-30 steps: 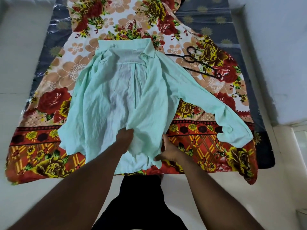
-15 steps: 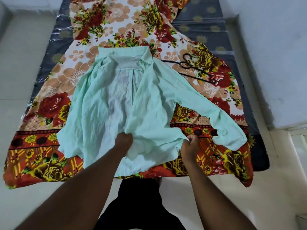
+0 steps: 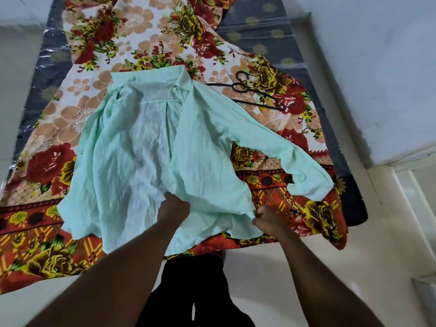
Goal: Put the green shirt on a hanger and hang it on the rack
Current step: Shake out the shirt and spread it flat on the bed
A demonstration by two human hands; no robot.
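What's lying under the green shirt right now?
A floral sheet, spread over a dark mattress. The black hanger lies beside the shirt. Anything directly beneath the fabric is hidden.

The person wears black trousers (image 3: 186, 282). The left forearm (image 3: 113, 274) and the right forearm (image 3: 313, 274) are both bare.

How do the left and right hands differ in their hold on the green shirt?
The left hand grips bunched cloth mid-hem, over the green shirt; the right hand pinches the front panel's outer corner, over the floral sheet. The left hand sits slightly farther forward than the right hand. Both curl round its lower edge.
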